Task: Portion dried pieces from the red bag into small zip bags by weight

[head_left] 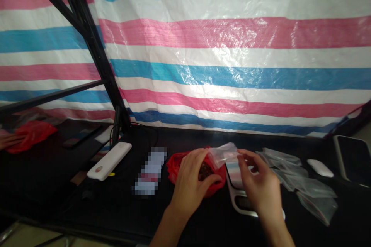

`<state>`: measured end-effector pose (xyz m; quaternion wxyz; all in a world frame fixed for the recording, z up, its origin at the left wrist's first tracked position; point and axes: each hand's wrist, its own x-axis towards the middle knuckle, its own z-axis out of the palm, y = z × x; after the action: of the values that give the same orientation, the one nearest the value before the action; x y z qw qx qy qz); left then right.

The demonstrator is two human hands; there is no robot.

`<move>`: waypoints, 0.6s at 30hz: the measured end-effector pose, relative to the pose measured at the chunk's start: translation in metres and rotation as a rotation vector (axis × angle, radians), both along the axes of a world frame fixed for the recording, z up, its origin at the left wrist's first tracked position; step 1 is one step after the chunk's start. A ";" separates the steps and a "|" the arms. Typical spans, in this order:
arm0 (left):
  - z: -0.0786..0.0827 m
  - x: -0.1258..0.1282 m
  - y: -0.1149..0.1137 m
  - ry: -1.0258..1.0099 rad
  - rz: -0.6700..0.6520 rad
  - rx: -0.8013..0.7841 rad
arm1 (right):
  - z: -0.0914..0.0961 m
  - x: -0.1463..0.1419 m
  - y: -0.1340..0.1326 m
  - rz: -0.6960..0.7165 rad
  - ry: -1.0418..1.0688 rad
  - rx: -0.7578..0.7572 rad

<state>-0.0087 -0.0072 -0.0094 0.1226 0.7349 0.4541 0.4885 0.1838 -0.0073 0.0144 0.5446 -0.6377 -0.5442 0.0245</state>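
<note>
My left hand point(189, 185) reaches into a red plastic bag point(174, 168) on the black table, its fingers curled around dark brown pieces point(205, 170) inside. My right hand point(257, 187) pinches a small clear zip bag point(223, 153) and holds it just above the red bag, right beside my left hand. Under my right hand sits a small silver scale point(239, 197), partly hidden.
A pile of several clear zip bags point(304, 185) lies to the right, with a white mouse point(320, 168) and a dark device point(352, 158) beyond. A white power bank point(108, 161) lies left. Another person's hand point(8, 141) holds red plastic at far left. Striped tarp behind.
</note>
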 end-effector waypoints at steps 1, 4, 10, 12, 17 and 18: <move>0.001 0.000 -0.001 0.012 -0.020 0.013 | -0.001 0.014 0.000 -0.057 0.018 -0.003; 0.001 0.000 -0.003 0.039 -0.034 0.028 | -0.004 0.060 -0.006 -0.242 0.068 -0.025; -0.001 -0.003 -0.002 0.057 0.109 0.042 | 0.005 0.123 -0.002 -0.531 0.156 -0.051; -0.002 -0.004 -0.001 0.046 0.197 0.068 | 0.012 0.131 0.011 -0.511 0.113 -0.093; -0.003 -0.011 0.001 0.047 0.378 0.060 | 0.009 0.135 0.046 -0.444 -0.091 -0.180; -0.003 -0.013 0.001 0.054 0.416 0.035 | 0.006 0.134 0.049 -0.451 -0.132 -0.197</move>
<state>-0.0221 -0.0065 -0.0125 -0.0060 0.6400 0.5906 0.4915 0.3174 0.0415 0.0205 0.4349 -0.7931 -0.4175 -0.0863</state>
